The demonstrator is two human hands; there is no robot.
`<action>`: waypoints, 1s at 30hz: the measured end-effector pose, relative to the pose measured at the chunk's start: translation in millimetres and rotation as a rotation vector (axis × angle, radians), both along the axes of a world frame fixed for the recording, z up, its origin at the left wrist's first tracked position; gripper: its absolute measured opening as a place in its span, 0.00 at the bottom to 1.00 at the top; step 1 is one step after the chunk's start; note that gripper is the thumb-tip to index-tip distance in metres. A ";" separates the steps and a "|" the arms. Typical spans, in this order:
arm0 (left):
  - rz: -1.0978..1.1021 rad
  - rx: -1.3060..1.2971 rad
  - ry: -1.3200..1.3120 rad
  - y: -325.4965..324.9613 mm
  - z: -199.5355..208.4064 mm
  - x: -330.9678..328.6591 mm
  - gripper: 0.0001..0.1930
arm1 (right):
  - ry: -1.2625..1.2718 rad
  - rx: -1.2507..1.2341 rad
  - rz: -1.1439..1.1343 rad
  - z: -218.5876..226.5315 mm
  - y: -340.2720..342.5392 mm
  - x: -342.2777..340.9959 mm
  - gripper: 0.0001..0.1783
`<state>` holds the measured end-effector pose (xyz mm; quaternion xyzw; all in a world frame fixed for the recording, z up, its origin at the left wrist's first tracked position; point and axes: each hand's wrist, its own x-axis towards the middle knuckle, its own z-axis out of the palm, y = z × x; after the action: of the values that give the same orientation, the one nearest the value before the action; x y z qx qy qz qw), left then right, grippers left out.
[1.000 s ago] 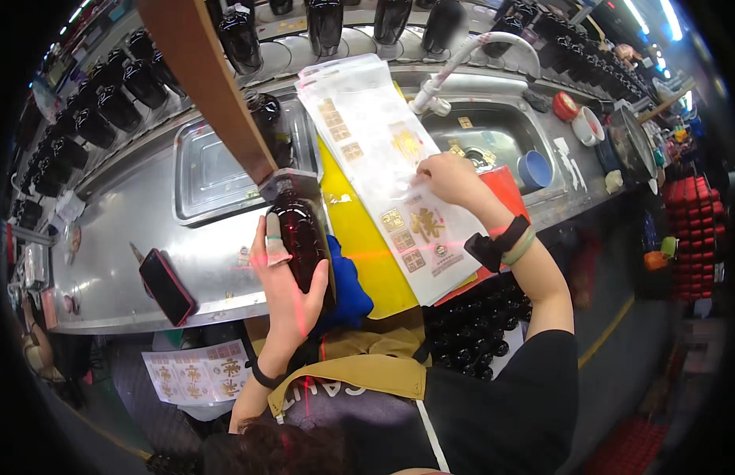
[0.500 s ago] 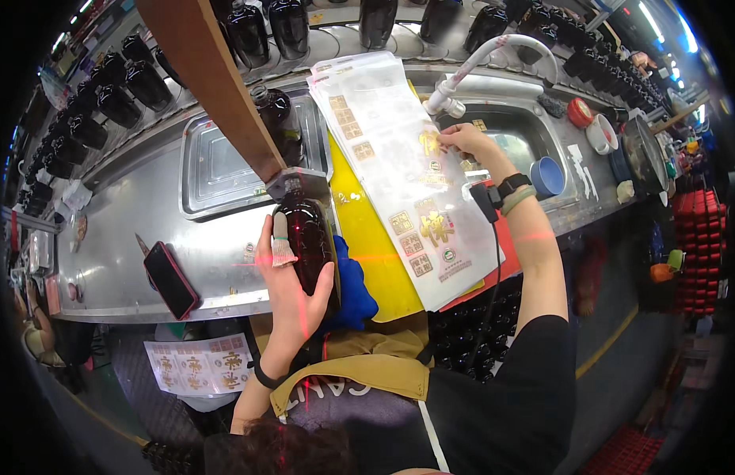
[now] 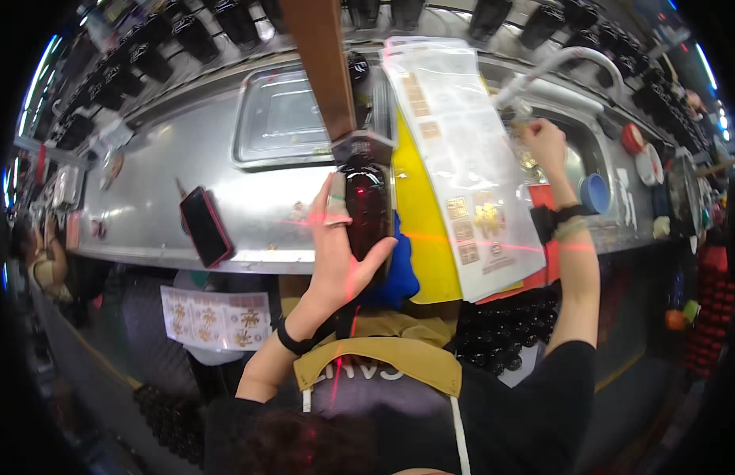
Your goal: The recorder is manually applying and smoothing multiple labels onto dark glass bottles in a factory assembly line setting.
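A dark glossy bottle (image 3: 367, 207) lies at the middle of the counter's front, its end against a metal holder (image 3: 361, 146). My left hand (image 3: 336, 265) wraps it from the left, thumb along its near right side; one finger wears a pale cover. Over the sink's left side, my right hand (image 3: 548, 149) pinches a clear sticker with gold print (image 3: 526, 154), blurred by motion. To its left lies a stack of translucent sticker sheets (image 3: 455, 134), gold and brown prints showing on the top one. Beneath the stack is a yellow sheet (image 3: 419, 198).
A wooden post (image 3: 324, 71) rises beyond the bottle. Left are a metal tray (image 3: 249, 119) and a phone (image 3: 207, 227). A white faucet (image 3: 557, 59), a blue cup (image 3: 595, 194) and bowls stand right. A blue cloth (image 3: 401, 273) hangs at the counter edge.
My right hand has lifted a gold-printed sticker off the top sheet and moved it right toward the sink. My left hand stays on the bottle. The whole view has shifted.
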<state>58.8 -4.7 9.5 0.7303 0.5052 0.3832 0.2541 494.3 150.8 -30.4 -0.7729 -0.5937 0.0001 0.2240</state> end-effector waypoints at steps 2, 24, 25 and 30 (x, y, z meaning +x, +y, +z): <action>-0.073 -0.038 -0.011 -2.2 1.2 -12.5 0.62 | 0.121 0.101 0.115 35.2 -20.1 -28.3 0.11; -0.230 -0.026 -0.115 -22.0 -11.0 -51.2 0.56 | 0.652 0.178 0.801 174.5 -151.1 -239.6 0.13; -0.297 -0.058 -0.131 -19.0 -10.2 -56.0 0.58 | 0.733 0.044 0.788 172.2 -146.0 -242.0 0.13; -0.329 -0.486 -0.768 -9.5 -6.3 -55.8 0.60 | 0.813 -0.318 0.609 120.5 -118.5 -261.2 0.15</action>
<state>2.9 -14.2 3.2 0.5259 0.3275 0.4508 0.6426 233.1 32.3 90.2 -0.5275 -0.6492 0.4545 0.3061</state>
